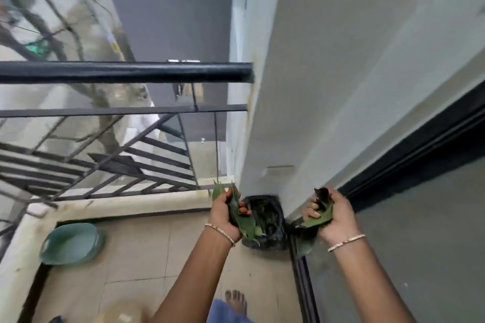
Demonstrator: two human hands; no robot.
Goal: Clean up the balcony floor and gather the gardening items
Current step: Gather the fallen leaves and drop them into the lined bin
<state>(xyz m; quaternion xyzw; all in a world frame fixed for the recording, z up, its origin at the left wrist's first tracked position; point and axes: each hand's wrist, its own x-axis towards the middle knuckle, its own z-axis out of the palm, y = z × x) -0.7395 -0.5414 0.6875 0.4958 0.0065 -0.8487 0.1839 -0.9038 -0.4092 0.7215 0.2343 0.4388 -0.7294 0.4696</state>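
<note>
My left hand [226, 214] grips a bunch of green leaves [242, 220], its fingers curled round them. My right hand [332, 217] holds another clump of green and dark leaves [316, 220] in the same way. Both hands hover just above a black plastic bag [267, 217] that stands open on the floor in the far corner, against the white wall. More leaves lie inside the bag.
A teal basin [72, 242] lies on the tiled floor [147, 265] at the left, by the low parapet [126, 204]. A black metal railing [126, 72] runs above the parapet. A dark sliding-door track [304, 283] borders the right. My bare foot [236, 299] is near the bottom.
</note>
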